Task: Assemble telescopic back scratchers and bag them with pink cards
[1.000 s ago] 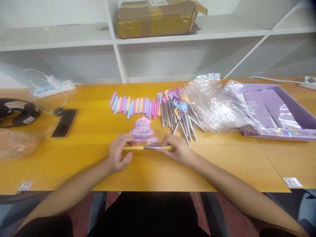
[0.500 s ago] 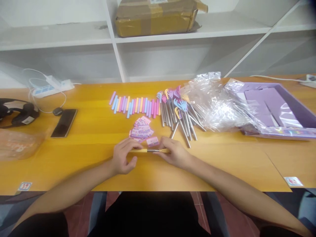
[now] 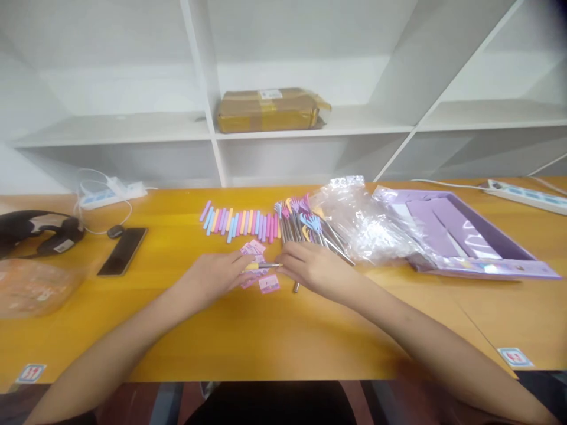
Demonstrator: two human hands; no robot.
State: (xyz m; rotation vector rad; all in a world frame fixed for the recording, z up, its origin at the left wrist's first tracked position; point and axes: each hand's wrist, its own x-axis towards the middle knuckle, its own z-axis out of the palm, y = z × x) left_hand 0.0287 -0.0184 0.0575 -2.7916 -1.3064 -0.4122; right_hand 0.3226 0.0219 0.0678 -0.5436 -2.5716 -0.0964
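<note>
Between my hands is a thin rod (image 3: 264, 266) with a yellow sleeve at its left part and bare metal at its right. My left hand (image 3: 215, 274) grips the yellow end, and my right hand (image 3: 309, 267) is closed on the other end, which its fingers hide. Pink and purple cards (image 3: 269, 284) lie just under and below the rod. Behind them is a row of pastel tubes (image 3: 241, 222). Metal rods with small coloured hand-shaped heads (image 3: 312, 223) are piled behind my right hand, which partly covers them.
Clear plastic bags (image 3: 370, 227) and a purple tray (image 3: 522, 267) lie at the right. A phone (image 3: 123, 252), a black headset (image 3: 62, 239), a power strip (image 3: 100, 198) and an orange-tinted bag (image 3: 35, 287) are at the left. A taped box (image 3: 268, 112) sits on the shelf.
The camera view has tilted up, showing more shelf. Both hands and the rod have moved forward over the cards, and my right hand now covers part of the metal rods.
</note>
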